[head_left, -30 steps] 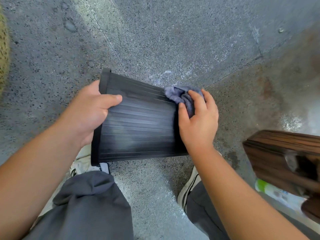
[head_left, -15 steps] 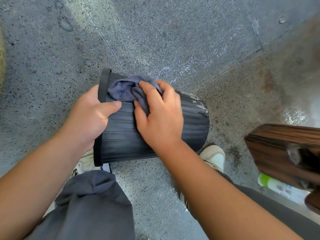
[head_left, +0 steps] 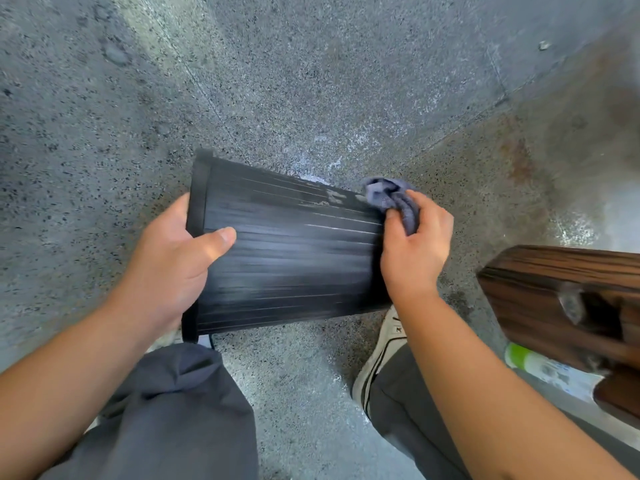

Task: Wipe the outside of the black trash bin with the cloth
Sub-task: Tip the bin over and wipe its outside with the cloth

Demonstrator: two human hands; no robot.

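Both hands on sideways black trash bin (head_left: 291,258): left hand (head_left: 173,258) at rim, right hand (head_left: 414,244) with cloth (head_left: 391,197) at base

Bare-floored utility or outdoor area of a home was indicated: speckled concrete floor (head_left: 311,81) with joints and stains, wooden furniture (head_left: 561,292) at right, a bottle (head_left: 540,367) laid beneath it.

Head view: I look steeply down from the head, close over both hands.
Facing: forward and down at the floor (head_left: 311,81).
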